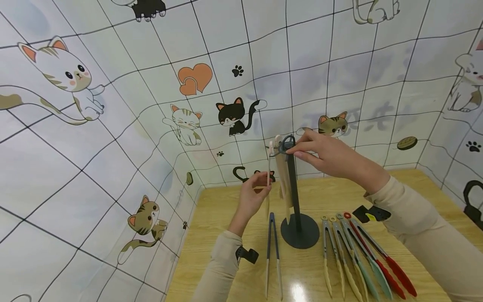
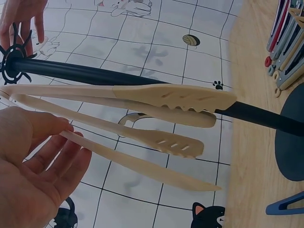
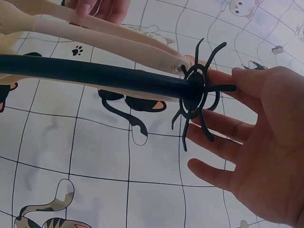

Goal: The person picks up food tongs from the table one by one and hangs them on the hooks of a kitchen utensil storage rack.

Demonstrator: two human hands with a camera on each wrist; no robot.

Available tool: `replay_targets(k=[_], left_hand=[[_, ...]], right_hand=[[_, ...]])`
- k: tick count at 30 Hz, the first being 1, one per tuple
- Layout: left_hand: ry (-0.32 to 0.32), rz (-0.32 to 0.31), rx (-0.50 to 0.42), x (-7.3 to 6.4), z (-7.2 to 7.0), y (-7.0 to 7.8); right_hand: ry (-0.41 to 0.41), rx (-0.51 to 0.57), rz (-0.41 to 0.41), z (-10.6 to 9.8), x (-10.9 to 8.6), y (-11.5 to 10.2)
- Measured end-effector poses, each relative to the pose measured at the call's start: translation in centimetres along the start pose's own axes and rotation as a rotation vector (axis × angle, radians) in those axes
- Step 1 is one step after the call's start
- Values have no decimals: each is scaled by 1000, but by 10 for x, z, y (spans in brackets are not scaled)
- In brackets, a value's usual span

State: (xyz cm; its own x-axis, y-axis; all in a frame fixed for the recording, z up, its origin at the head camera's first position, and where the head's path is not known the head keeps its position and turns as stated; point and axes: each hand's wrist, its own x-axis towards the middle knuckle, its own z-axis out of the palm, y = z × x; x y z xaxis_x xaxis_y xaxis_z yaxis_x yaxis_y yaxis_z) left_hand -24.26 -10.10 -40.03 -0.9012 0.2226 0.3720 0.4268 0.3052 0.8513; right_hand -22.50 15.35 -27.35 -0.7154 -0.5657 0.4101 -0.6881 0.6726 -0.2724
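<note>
A dark metal stand (image 1: 294,188) rises from a round base, with a ring of curved hooks at its top. Two pairs of beige tongs hang there, heads downward. My left hand (image 1: 253,195) pinches one arm of the nearer tongs (image 2: 142,164) between thumb and fingers; their arms are spread. The other hanging tongs (image 2: 175,97) lie along the pole in the left wrist view. At the top, my right hand (image 1: 326,152) grips a hook (image 3: 221,88) of the stand with thumb and index finger. Its other fingers stretch out below the ring in the right wrist view.
Navy-topped tongs (image 1: 268,241) lie spread on the wooden table (image 1: 222,209), left of the stand's base (image 1: 300,241). To the right, several metal-handled tongs lie in a row, including beige ones (image 1: 327,268) and red ones (image 1: 396,272). A cat-patterned sheet (image 1: 211,159) covers the walls behind.
</note>
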Motion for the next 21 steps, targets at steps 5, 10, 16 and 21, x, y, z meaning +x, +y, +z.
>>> replay_targets(k=[5, 10, 16, 21], left_hand=[[-2, 3, 11, -7, 0, 12], [11, -1, 38, -3, 6, -14], [-16, 12, 44, -1, 7, -20], [-52, 6, 84, -5, 5, 0]], right_hand=[[-16, 34, 7, 0, -1, 2], [-47, 57, 24, -2, -1, 2], [-73, 66, 46, -3, -2, 2], [-69, 35, 37, -3, -2, 1]])
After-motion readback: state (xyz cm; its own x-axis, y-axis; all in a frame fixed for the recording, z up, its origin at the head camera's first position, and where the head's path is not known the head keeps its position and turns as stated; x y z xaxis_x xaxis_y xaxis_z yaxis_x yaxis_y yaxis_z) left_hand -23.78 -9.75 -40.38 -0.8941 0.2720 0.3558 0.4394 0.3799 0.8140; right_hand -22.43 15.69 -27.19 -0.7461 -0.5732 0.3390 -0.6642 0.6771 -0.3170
